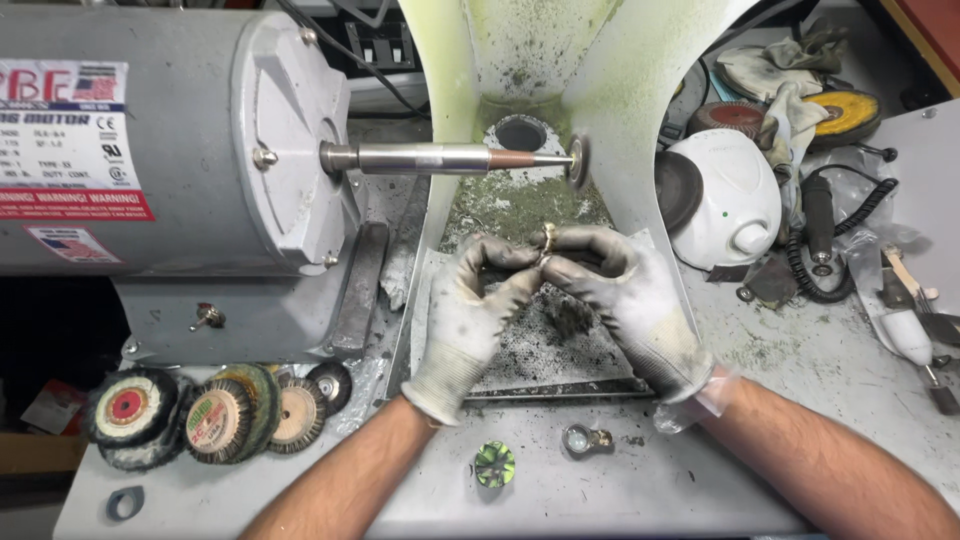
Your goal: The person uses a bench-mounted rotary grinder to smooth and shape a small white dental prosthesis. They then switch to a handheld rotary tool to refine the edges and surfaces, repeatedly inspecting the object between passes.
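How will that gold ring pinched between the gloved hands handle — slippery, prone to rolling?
The ring looks small, stiff and metal, so probably rigid and light. Both hands, left and right, pinch it with grimy glove fingertips, suggesting it could slip. If dropped on the mesh tray, its round shape would likely roll.

Ring [548, 236] below spindle [450, 158], right of motor [170, 140]

A: What sits on the grey, dusty surface [800, 360]?

B: A grey polishing motor [170, 150] at left, buffing wheels [215, 410] before it.

A: And nearer?

B: A green disc [495, 464], a small loupe [584, 438], a white control unit [725, 200] at right.
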